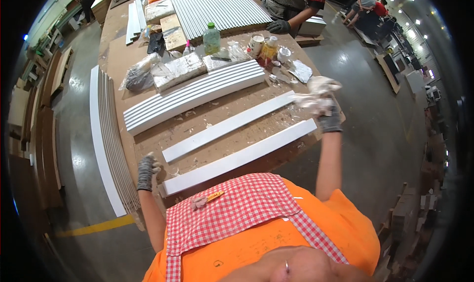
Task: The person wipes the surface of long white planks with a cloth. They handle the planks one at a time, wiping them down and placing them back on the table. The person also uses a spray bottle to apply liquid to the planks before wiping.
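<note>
Currently my left hand [146, 171], in a grey glove, sits at the near-left corner of the workbench [118, 60], fingers curled loosely by the end of the nearest white strip [237, 158] — touching it or just beside it, I cannot tell which, and I cannot tell whether they grip anything. My right hand [326, 109], also gloved, is raised over the far end of the second white strip [227, 126], fingers closed around a crumpled white rag [320, 92].

Both strips lie flat and roughly parallel on the paint-flecked bench top, apart from each other. Beyond them rests a stack of ribbed white panels [192, 97], then plastic-wrapped bundles [177, 70], a green bottle [212, 38] and small pots [269, 47]. A co-worker's dark-gloved hand [279, 26] rests at the far edge.

Judgement: wiping goes best with the left hand pinning the strip's near end so it cannot slide, the rag drawn in long, even passes along the length — not across — with light pressure, keeping clear of the bench's grit.
</note>
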Demonstrator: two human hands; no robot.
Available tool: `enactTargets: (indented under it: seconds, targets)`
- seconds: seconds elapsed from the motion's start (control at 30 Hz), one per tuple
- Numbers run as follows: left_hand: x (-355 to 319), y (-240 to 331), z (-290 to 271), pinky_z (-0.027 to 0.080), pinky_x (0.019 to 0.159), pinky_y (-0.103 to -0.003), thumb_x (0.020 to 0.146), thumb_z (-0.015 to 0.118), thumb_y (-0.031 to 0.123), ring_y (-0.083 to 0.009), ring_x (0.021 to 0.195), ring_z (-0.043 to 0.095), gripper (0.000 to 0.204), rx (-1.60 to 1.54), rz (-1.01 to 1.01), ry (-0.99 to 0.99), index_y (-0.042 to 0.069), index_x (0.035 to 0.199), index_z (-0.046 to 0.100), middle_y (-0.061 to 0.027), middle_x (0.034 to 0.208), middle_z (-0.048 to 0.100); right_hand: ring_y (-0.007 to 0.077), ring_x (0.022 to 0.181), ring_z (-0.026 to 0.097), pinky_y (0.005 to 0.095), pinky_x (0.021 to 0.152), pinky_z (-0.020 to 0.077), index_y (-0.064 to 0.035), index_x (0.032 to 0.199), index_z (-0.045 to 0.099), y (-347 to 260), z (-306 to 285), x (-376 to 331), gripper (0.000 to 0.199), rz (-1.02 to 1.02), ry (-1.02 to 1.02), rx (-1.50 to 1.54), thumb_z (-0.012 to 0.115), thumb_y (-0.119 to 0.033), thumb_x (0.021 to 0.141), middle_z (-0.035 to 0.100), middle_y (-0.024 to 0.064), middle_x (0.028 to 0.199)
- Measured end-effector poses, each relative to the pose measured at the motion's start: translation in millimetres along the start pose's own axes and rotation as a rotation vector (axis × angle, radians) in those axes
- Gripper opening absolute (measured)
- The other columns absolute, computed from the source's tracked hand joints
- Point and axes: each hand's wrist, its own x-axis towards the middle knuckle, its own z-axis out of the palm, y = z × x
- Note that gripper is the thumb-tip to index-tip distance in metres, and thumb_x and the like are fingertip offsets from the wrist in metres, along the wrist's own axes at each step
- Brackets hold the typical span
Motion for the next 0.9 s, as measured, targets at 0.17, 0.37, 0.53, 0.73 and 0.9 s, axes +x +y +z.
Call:
enactTargets:
  seconds: [0.17, 0.37, 0.53, 0.73, 0.9]
  targets:
    - [-24, 17, -25, 0.039, 0.044, -0.021, 0.089, 0.063, 0.026, -0.0085, 0.056, 0.048, 0.018, 0.119, 0.232, 0.001, 0.009, 0.091, 0.058, -0.0010, 0.074, 0.055, 0.0282, 0.092, 0.059, 0.0428, 0.083, 0.0465, -0.0006, 0.115, 0.058, -181, -59, -107, 0.068, -0.646, 0.741, -1.615, 0.052, -0.058, 0.079, 0.062, 0.0143, 0.097]
    - [-32, 35, -7, 0.050, 0.058, -0.020, 0.091, 0.060, 0.029, -0.0097, 0.073, 0.060, 0.032, 0.169, 0.360, -0.035, 0.004, 0.112, 0.062, -0.0050, 0.091, 0.064, 0.0414, 0.099, 0.058, 0.0513, 0.094, 0.0410, 0.0137, 0.111, 0.055, -225, -17, -185, 0.105, 0.016, 1.920, -2.653, 0.060, -0.079, 0.062, 0.058, 0.0289, 0.099]
    - [-60, 37, 92, 0.053, 0.071, -0.025, 0.094, 0.056, 0.031, -0.0116, 0.083, 0.062, 0.032, 0.326, 0.575, -0.154, 0.008, 0.116, 0.062, -0.0044, 0.097, 0.065, 0.0306, 0.084, 0.055, 0.0403, 0.080, 0.0466, 0.0083, 0.104, 0.051, -102, 33, -90, 0.073, -0.594, 0.644, -1.787, 0.061, -0.057, 0.073, 0.052, 0.0200, 0.092]
    - [-69, 1, 185, 0.053, 0.083, -0.033, 0.091, 0.059, 0.026, -0.0164, 0.103, 0.060, 0.044, 0.177, 0.384, -0.420, 0.006, 0.129, 0.052, -0.0079, 0.115, 0.062, 0.0128, 0.069, 0.060, 0.0270, 0.064, 0.0564, -0.0049, 0.104, 0.057, 88, 154, -15, 0.030, 0.365, -0.257, 0.065, 0.061, -0.031, 0.088, 0.057, 0.0033, 0.082]
    - [-72, -1, 187, 0.050, 0.086, -0.031, 0.092, 0.057, 0.023, -0.0156, 0.101, 0.059, 0.030, -0.179, 0.205, -0.538, 0.006, 0.116, 0.057, -0.0029, 0.106, 0.062, 0.0137, 0.087, 0.061, 0.0278, 0.075, 0.0517, -0.0045, 0.111, 0.062, 124, 288, -44, 0.039, 0.343, -0.597, -0.309, 0.064, -0.036, 0.088, 0.064, 0.0070, 0.100]
